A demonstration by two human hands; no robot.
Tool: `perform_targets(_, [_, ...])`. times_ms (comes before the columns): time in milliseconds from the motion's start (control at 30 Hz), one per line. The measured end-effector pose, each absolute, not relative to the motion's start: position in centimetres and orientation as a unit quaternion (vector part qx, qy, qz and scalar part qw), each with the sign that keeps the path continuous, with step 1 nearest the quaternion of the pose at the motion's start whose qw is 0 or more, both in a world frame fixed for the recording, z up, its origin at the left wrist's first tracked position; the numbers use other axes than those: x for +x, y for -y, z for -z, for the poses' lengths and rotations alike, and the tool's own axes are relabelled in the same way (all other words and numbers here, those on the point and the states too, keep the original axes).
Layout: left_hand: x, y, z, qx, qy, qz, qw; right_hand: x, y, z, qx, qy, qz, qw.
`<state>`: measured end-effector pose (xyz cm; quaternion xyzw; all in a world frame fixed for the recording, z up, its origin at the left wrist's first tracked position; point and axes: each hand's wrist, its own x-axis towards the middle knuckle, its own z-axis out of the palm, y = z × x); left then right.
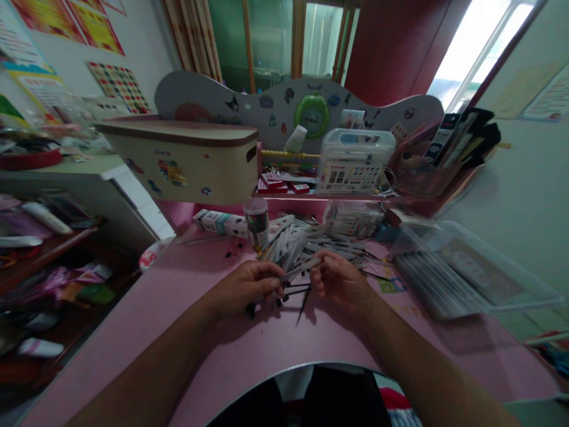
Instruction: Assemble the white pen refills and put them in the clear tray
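Between my two hands runs a slim translucent pen barrel [300,270], slanting up to the right. My left hand [251,284] pinches its lower end with thumb and fingers. The upper end is gripped by my right hand [340,280], whose fingers are curled. Just beyond them lies a pile of whitish pen barrels [288,242]. Dark thin refills [304,307] lie on the pink table below the hands, beside small black caps [251,311]. At the right, a clear plastic box [528,292] holds a row of pens [438,287], blurred.
A clear jar [256,222] and a patterned carton [220,223] stand behind the left hand. A cream bin [186,163] and a clear carry case [355,163] sit on the shelf above. The pink table [146,320] ends at a curved front edge near my lap.
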<state>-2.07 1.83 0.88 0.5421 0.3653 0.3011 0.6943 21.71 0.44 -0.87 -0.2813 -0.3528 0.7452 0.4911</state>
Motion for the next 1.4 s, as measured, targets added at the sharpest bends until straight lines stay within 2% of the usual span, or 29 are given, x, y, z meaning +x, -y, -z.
perform_targets(100, [-2.2,-2.1,-0.8,0.516,-0.378,-0.361,0.679,21.2,-0.8,1.5,-0.395,0.406,-0.632,0.528])
perform_targets(167, [-2.2,-2.2,-0.8,0.493,-0.384,-0.392,0.676,21.1,-1.1,2.0,-0.466,0.513,-0.502,0.517])
perform_targets(300, [-2.0,-2.2,-1.2,0.447,-0.375,-0.421,0.694,21.3,-1.7,3.0,-0.497,0.727,-0.223,0.418])
perform_targets(433, [-1.9,-2.2,-1.4,0.426,-0.356,-0.428,0.713,21.3,-1.8,3.3,-0.502,0.789,-0.126,0.330])
perform_targets(833, [-1.8,-2.1,-0.9,0.417,-0.384,-0.427,0.704,20.7,-1.9,3.7,-0.508,0.824,-0.064,0.243])
perform_targets(1133, [-1.6,-2.5,-0.1,0.457,-0.419,-0.436,0.653,20.7,-2.2,4.1,-0.532,0.814,-0.084,0.219])
perform_targets(1233, [-1.6,-2.5,0.0,0.474,-0.443,-0.429,0.628,20.7,-2.2,3.9,-0.526,0.804,-0.095,0.260])
perform_targets(1300, [-1.6,-2.5,-0.1,0.492,-0.459,-0.422,0.608,20.6,-2.0,3.5,-0.521,0.777,-0.136,0.328])
perform_targets(1400, [-1.8,-2.7,0.1,0.526,-0.467,-0.414,0.578,20.6,-1.5,2.5,-0.500,0.678,-0.299,0.449])
